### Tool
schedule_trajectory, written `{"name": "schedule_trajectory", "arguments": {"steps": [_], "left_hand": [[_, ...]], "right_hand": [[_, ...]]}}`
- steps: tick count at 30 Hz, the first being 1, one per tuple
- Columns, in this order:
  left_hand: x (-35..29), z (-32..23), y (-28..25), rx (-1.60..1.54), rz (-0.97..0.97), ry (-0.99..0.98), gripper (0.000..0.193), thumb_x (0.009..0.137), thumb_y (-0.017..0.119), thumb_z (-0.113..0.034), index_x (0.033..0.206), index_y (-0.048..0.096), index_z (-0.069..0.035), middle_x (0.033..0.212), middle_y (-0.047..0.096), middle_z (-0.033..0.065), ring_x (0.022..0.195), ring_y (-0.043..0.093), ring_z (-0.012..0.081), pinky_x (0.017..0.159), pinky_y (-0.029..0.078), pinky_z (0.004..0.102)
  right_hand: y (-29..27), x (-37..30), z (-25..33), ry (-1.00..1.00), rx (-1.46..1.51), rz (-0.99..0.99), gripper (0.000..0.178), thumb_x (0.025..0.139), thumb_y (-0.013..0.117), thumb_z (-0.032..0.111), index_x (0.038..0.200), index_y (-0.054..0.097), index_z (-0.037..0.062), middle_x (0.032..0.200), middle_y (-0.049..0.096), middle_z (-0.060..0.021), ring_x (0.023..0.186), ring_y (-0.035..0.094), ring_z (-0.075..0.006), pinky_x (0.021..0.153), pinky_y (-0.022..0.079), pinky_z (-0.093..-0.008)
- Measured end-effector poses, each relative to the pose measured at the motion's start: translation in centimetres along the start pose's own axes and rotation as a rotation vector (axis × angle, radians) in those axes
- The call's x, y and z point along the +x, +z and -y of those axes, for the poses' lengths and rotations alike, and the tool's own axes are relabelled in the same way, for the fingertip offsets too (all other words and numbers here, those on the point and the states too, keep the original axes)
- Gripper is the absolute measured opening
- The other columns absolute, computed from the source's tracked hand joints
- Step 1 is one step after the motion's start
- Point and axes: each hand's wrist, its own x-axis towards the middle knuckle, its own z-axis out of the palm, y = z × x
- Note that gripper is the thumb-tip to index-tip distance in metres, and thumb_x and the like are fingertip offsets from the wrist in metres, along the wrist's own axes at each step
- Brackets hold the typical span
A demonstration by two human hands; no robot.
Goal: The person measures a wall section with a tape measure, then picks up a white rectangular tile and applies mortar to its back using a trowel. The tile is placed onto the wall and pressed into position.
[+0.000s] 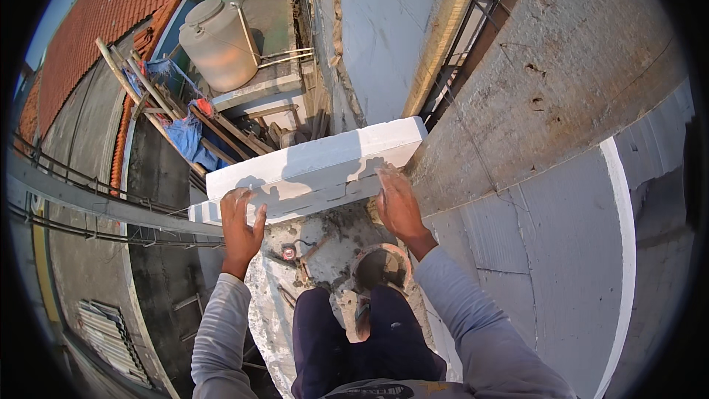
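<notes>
A long white masonry block (325, 162) lies crosswise in front of me, on top of a wall. My left hand (242, 230) is at the left end of its near face, fingers stretched upward and thumb apart. Near the right end, my right hand (400, 207) has its fingertips at the same face, with the fingers extended. The hands' shadows fall across the block. Whether the palms press on it is hidden. Below, between my arms, are a round bucket (405, 264) with a dark inside, a small red tape measure (289, 252) and a tool with a wooden-looking handle (316, 249).
I stand on a narrow, mortar-spattered ledge (269, 303). A rough concrete beam (546, 96) slopes along the right above a grey block wall (546, 258). Rebar (111, 233) runs along the left. Lower down are a water tank (219, 48), wooden poles with blue tarp (188, 140) and tiled roofs (111, 18).
</notes>
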Motion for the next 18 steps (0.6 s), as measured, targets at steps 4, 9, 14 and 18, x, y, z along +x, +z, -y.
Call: {"name": "schedule_trajectory", "arguments": {"steps": [4,9,14,18], "left_hand": [[1.9,-0.4,-1.5,0.009,0.077,-0.227,0.034,0.088,0.074,-0.013,0.118,0.063,-0.003,0.130,0.056,0.0194,0.125,0.049,0.0402,0.107,0.040,0.0492],[3.9,1.1,-3.6,0.074,0.218,-0.335,0.039,0.090,0.075,-0.015,0.126,0.062,-0.005,0.139,0.052,0.0179,0.135,0.044,0.0406,0.112,0.038,0.0497],[6.3,3.1,-3.8,0.151,0.391,-0.400,0.047,0.090,0.075,-0.016,0.133,0.058,-0.008,0.151,0.045,0.0171,0.144,0.036,0.0411,0.117,0.032,0.0534],[9.4,3.8,-1.4,0.157,0.553,-0.275,0.061,0.087,0.077,-0.021,0.141,0.052,-0.009,0.154,0.041,0.0181,0.147,0.032,0.0411,0.120,0.027,0.0568]], "right_hand": [[-3.4,-7.2,2.6,0.363,0.177,0.234,0.048,0.091,0.056,0.006,0.137,0.051,-0.0032,0.136,0.055,-0.0277,0.130,0.051,-0.0432,0.112,0.041,-0.0468],[-7.5,-16.7,2.6,0.531,0.204,0.533,0.046,0.093,0.055,0.010,0.138,0.052,-0.0020,0.135,0.056,-0.0268,0.127,0.054,-0.0426,0.110,0.043,-0.0460],[-12.8,-22.4,2.8,0.754,0.104,0.703,0.043,0.092,0.059,0.013,0.132,0.057,-0.0014,0.124,0.062,-0.0267,0.116,0.061,-0.0423,0.102,0.048,-0.0467],[-13.9,-23.5,3.8,0.933,0.077,0.681,0.039,0.091,0.059,0.014,0.126,0.061,-0.0025,0.113,0.068,-0.0265,0.105,0.067,-0.0426,0.095,0.053,-0.0474]]}}
